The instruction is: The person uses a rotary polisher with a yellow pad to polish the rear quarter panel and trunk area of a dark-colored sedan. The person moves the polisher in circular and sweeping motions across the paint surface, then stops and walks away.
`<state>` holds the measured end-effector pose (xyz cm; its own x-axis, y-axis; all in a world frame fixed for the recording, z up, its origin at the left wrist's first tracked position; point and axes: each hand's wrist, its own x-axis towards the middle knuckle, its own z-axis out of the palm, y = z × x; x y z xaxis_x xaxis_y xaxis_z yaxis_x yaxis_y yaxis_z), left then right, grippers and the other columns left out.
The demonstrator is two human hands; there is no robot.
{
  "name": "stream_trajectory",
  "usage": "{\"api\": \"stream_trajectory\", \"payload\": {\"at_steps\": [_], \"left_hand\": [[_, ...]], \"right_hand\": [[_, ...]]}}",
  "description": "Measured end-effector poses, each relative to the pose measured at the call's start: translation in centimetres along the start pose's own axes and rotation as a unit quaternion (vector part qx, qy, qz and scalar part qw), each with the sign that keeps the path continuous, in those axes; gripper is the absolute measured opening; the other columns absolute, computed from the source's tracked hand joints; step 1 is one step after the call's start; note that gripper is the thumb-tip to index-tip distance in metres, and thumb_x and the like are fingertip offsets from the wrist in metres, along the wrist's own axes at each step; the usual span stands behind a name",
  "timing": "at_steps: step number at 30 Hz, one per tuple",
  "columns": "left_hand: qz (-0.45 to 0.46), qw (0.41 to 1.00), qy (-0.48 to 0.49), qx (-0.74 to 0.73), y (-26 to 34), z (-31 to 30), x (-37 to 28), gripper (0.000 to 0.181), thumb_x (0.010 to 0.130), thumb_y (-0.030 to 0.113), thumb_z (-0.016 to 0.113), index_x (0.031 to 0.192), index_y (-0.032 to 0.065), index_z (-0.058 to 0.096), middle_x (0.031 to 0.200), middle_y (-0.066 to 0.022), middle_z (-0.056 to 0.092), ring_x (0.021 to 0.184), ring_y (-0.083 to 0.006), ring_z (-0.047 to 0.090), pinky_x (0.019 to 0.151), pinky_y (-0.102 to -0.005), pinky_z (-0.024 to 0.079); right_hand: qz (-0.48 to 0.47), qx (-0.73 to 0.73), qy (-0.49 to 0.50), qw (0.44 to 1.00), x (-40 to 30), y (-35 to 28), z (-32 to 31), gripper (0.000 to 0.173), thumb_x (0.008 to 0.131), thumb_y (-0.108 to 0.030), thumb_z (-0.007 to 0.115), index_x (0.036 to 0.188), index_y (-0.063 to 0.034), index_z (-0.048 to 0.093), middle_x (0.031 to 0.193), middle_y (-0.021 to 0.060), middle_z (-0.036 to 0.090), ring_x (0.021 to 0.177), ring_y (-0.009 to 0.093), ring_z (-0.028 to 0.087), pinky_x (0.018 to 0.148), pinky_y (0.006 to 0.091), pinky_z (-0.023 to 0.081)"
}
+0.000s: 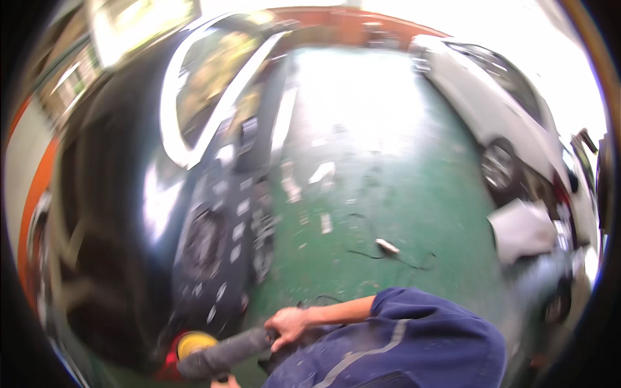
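Observation:
My right hand (289,326) grips the rear end of a dark, long-bodied power polisher (233,353), its arm reaching across from a blue sleeve. At the bottom edge, part of my left hand (226,383) shows, closed at a short handle near the tool's head. A round yellow pad (195,340) is at the head, by the red tail light (169,360) of a black car (116,194). Blur hides whether pad and car touch. White borders frame the car's side window (213,72), and pale patches dot its side panel (233,233).
A white car (490,102) stands on the right, a white sheet (524,230) near its rear wheel (499,165). On the green floor (330,271) lie a white block with dark cable (386,246) and pale scraps (322,172). An orange-red wall (339,22) closes the far side.

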<state>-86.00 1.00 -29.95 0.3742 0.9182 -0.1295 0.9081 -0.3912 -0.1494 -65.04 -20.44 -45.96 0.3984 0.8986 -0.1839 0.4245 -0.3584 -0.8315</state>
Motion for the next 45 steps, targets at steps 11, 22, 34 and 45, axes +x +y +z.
{"api": "stream_trajectory", "payload": {"at_steps": [11, 22, 34, 45], "left_hand": [[0.407, 0.893, -0.185, -0.051, 10.9, 3.6, -0.2, 0.039, 0.072, 0.020, 0.082, 0.101, -0.0037, 0.073, 0.095, -0.0216, 0.074, 0.088, -0.0327, 0.070, 0.082, -0.0442, 0.053], [0.737, 0.523, -0.418, -0.093, 21.6, 8.9, -7.0, 0.022, 0.075, 0.004, 0.073, 0.097, -0.0009, 0.072, 0.080, -0.0051, 0.069, 0.071, -0.0157, 0.061, 0.065, -0.0334, 0.050], [0.613, 0.440, -0.575, 0.316, 25.6, 10.6, -15.9, 0.012, 0.085, 0.006, 0.071, 0.094, -0.0008, 0.066, 0.075, -0.0080, 0.066, 0.059, -0.0171, 0.062, 0.054, -0.0298, 0.051], [0.525, 0.494, -0.677, 0.147, 16.1, 22.6, -19.8, 0.065, 0.100, 0.052, 0.041, 0.143, 0.0033, 0.048, 0.138, -0.0188, 0.059, 0.116, -0.0305, 0.060, 0.096, -0.0410, 0.047]], "right_hand": [[0.258, 0.252, 0.222, 0.906, -21.5, -1.4, 7.5, 0.055, 0.092, -0.051, 0.058, 0.114, -0.0022, 0.067, 0.101, 0.0179, 0.071, 0.096, 0.032, 0.066, 0.085, 0.0441, 0.050], [0.448, 0.168, 0.531, 0.699, -27.5, -10.7, 26.2, 0.073, 0.075, -0.045, 0.080, 0.132, -0.0057, 0.055, 0.117, 0.0178, 0.063, 0.110, 0.035, 0.063, 0.092, 0.0438, 0.051], [0.679, -0.020, 0.630, 0.376, -17.4, -17.2, 39.6, 0.028, 0.073, -0.019, 0.069, 0.095, -0.0077, 0.056, 0.082, 0.0104, 0.059, 0.080, 0.030, 0.066, 0.068, 0.0448, 0.052], [0.447, 0.560, 0.593, 0.366, -20.2, -18.9, 54.4, 0.019, 0.079, -0.018, 0.066, 0.092, -0.0070, 0.056, 0.080, 0.0110, 0.060, 0.074, 0.028, 0.061, 0.060, 0.0382, 0.048]]}}
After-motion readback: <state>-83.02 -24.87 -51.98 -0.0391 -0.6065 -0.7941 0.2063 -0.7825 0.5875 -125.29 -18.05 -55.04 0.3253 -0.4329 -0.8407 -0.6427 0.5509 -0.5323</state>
